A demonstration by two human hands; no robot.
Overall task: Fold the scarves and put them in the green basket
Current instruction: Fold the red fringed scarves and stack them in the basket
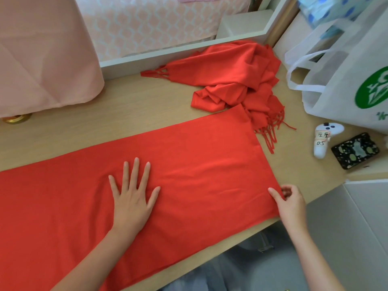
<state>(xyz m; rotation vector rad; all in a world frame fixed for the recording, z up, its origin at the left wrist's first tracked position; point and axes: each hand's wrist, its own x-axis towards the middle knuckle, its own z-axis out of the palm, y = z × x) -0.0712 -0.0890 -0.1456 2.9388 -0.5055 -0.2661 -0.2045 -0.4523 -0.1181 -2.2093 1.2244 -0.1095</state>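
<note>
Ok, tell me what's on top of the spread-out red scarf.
The left hand lies flat on the spread-out scarf, fingers apart. The right hand pinches its near right corner. Nothing else lies on it; the cloth under the palm is hidden.

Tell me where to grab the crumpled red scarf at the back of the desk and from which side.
Pinch the crumpled scarf just behind its left tasselled end, coming from the left: that end lies flat and clear of the bunched heap. The other tasselled end lies against the flat scarf, likely harder to lift cleanly.
</note>
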